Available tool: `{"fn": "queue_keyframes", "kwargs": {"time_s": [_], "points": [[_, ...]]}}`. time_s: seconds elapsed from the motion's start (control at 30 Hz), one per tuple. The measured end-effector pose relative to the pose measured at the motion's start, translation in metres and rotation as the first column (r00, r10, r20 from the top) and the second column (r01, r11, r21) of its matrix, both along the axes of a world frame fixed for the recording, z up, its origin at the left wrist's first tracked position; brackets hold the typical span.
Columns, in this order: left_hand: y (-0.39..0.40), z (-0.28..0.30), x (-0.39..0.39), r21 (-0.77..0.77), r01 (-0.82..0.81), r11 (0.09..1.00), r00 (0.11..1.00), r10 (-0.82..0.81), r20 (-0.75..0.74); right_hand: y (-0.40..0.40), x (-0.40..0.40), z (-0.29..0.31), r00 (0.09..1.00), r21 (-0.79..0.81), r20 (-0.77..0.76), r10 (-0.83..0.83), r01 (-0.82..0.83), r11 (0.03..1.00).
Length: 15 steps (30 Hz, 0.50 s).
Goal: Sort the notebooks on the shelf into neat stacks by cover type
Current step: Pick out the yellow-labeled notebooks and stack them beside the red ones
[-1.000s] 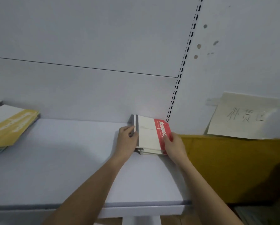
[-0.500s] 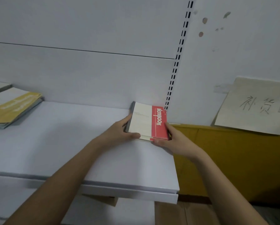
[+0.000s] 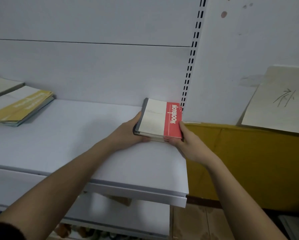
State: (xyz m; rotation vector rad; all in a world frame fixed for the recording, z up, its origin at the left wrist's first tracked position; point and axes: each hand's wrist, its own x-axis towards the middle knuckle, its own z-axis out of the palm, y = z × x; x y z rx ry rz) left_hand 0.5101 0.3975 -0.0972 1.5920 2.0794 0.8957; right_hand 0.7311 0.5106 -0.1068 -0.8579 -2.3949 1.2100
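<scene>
Paper sign [image 3: 282, 101] cut by right edge; small cover print illegible.

Bare white shelf board [image 3: 79, 135] left of the left hand [image 3: 126, 134], white back panel [image 3: 93, 70] beyond, yellow-covered notebook stack [image 3: 19, 108] far left

Dim, even indoor light with a bluish cast; a small bright glare patch on the back panel [image 3: 160, 94] above the notebooks; soft shadows beneath the forearms; the image slightly soft, lines bowed toward the edges.
</scene>
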Motion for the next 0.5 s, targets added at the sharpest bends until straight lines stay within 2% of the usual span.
{"fn": "queue_keyframes", "kwargs": {"time_s": [0.13,0.23,0.3,0.37,0.5], "points": [[-0.008,0.001,0.009,0.012,-0.065,0.998,0.995,0.066,-0.074,-0.002,0.002,0.011,0.999,0.03,-0.035,0.008,-0.006,1.0],[-0.028,0.002,0.009,-0.063,-0.177,0.982,0.982,0.172,-0.074,-0.014,-0.005,0.037,0.977,0.203,-0.144,-0.155,0.182,0.962],[-0.049,0.005,0.002,-0.121,-0.184,0.975,0.974,0.164,-0.157,-0.03,-0.018,0.054,0.968,0.316,-0.162,-0.191,0.235,0.919],[-0.074,0.012,-0.011,-0.156,-0.187,0.97,0.964,0.15,-0.219,-0.051,-0.036,0.065,0.989,0.389,-0.088,-0.122,0.147,0.91],[-0.13,0.031,-0.053,-0.135,-0.27,0.953,0.933,0.224,-0.28,-0.109,-0.088,0.075,0.995,0.399,0.098,-0.003,-0.036,0.916]]}}
